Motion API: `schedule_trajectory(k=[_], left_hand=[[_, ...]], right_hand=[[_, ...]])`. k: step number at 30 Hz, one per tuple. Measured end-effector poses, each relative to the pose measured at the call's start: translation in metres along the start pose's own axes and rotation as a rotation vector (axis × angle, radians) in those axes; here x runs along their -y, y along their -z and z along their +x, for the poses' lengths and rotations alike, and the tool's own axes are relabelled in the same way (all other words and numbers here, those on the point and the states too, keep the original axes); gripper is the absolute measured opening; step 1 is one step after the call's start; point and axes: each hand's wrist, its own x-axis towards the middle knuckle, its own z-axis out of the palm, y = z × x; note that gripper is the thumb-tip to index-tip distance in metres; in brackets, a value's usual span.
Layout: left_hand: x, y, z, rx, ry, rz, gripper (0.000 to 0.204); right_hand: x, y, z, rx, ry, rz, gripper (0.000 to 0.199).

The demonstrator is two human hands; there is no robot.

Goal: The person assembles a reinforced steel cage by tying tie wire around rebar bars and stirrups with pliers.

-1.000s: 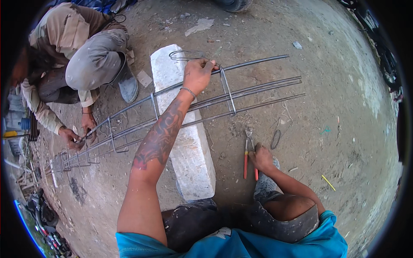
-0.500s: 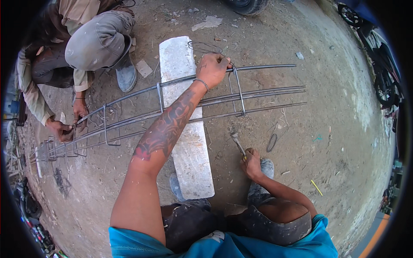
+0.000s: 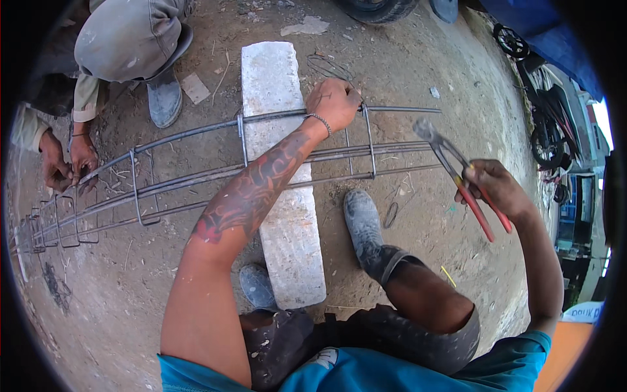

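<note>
My left hand (image 3: 334, 104) is closed at the upper bar of a long rebar cage (image 3: 215, 175), where a square stirrup (image 3: 370, 144) meets it; a loop of thin tie wire (image 3: 328, 65) sticks out beyond the fingers. What exactly the fingertips pinch is partly hidden. Raised to the right of the cage, my right hand (image 3: 494, 186) grips red-handled pincers (image 3: 450, 153) by the handles, their metal head pointing up and left near the bar ends. The cage's middle crosses a pale concrete slab (image 3: 287, 242).
At the far left a co-worker's hands (image 3: 68, 160) work at the cage's other end, with the person's grey boot (image 3: 163, 101) nearby. A tyre (image 3: 375, 8) stands at the top. Motorcycles (image 3: 548, 124) line the right side. A small wire loop (image 3: 390, 215) lies on the dirt.
My right hand has lifted the pincers from low near my boot up to the right of the cage. My right boot has shifted forward and left. My left hand stays at the same joint.
</note>
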Motion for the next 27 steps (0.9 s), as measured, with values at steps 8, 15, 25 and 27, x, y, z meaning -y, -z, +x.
schedule_trajectory(k=[8,15,25,27], left_hand=[[-0.007,0.011,-0.019,0.008,-0.062,-0.016,0.028],[-0.007,0.014,-0.027,-0.02,-0.077,-0.047,0.028],[-0.011,0.012,-0.023,-0.03,-0.071,-0.083,0.027],[-0.011,0.012,-0.023,-0.008,-0.069,-0.066,0.027]], right_hand=[[0.058,0.025,0.089,-0.009,0.284,-1.013,0.029],[0.105,0.032,0.128,-0.081,0.72,-1.628,0.02],[0.107,0.035,0.138,-0.095,0.835,-1.628,0.017],[0.112,0.031,0.139,-0.09,0.803,-1.658,0.016]])
